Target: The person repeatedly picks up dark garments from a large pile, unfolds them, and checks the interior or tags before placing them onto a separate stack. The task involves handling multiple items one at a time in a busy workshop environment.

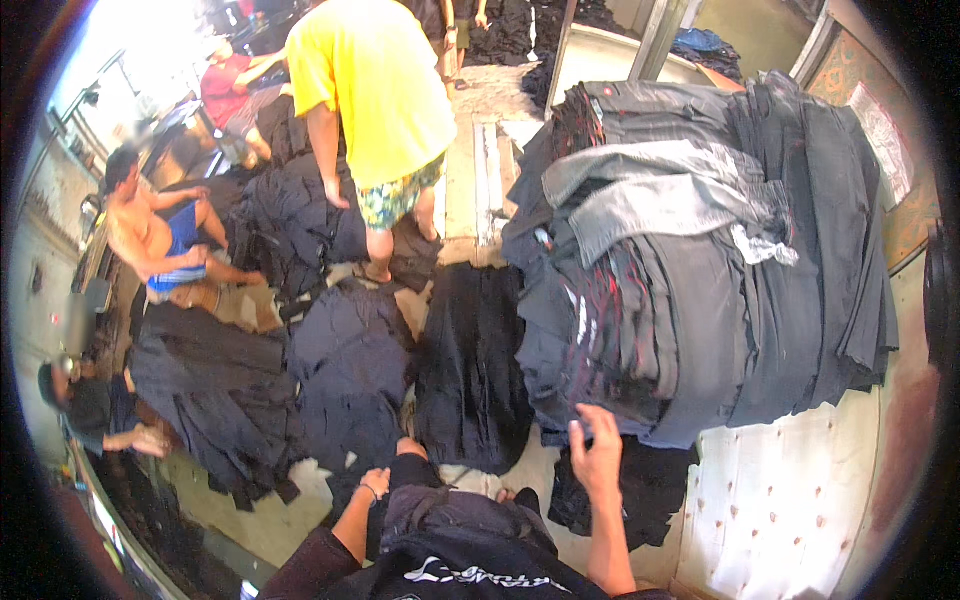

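My right hand (597,440) is raised at the lower edge of a big stack of folded dark trousers (690,330). Its fingers are apart and hold nothing; whether they touch the cloth I cannot tell. My left hand (375,483), with a band at the wrist, hangs low beside my knee, its fingers curled in and no item showing in them. Across the top of the stack lies a lighter grey pair of trousers (660,195). Below my right hand, a smaller heap of black garments (625,490) rests on the floor.
Piles of dark garments (350,360) and a black pile (475,370) cover the floor ahead. A person in a yellow shirt (375,90) stands bent among them. Other people sit at left, one in blue shorts (180,245). A white padded panel (775,500) is at right.
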### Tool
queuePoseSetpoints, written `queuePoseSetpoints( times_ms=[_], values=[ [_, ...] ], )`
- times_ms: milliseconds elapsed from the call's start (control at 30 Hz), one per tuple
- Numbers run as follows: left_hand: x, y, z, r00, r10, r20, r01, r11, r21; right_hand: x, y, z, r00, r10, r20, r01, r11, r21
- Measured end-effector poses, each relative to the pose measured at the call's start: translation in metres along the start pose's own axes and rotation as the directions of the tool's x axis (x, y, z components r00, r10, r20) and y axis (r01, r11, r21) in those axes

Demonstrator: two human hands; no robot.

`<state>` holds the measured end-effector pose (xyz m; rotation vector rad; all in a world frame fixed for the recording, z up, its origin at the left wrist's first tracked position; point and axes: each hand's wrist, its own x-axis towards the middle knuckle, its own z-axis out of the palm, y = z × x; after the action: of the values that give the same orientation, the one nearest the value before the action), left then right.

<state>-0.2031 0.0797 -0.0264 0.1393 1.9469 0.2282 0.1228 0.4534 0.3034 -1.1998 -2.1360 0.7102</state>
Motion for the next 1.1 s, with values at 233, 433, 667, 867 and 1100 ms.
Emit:
queuePoseSetpoints(
  times_ms=[233, 433, 667, 867, 1100],
  values=[
    [0.068, 0.048, -0.114, 0.974, 0.207, -0.087, -0.216, 0.97, -0.112, 0.165, -0.017, 0.023, 0.943, 0.109, -0.315, -0.237, 0.884, -0.403],
    [0.08, 0.087, -0.174, 0.945, 0.287, -0.156, -0.318, 0.915, -0.246, 0.19, 0.005, 0.034, 0.922, 0.194, -0.336, -0.355, 0.77, -0.53],
    [0.098, 0.159, -0.226, 0.962, 0.265, -0.064, -0.249, 0.951, 0.184, 0.187, 0.005, 0.037, 0.87, 0.291, -0.398, -0.47, 0.732, -0.493],
    [0.125, 0.295, -0.261, 0.888, 0.452, 0.088, -0.459, 0.856, 0.239, 0.212, -0.019, 0.034, 0.753, 0.481, -0.449, -0.657, 0.578, -0.483],
    [0.141, 0.549, -0.285, 0.657, 0.626, 0.42, -0.687, 0.727, -0.009, 0.339, -0.096, 0.04, 0.795, 0.52, -0.313, -0.492, 0.854, 0.169]
  ],
)
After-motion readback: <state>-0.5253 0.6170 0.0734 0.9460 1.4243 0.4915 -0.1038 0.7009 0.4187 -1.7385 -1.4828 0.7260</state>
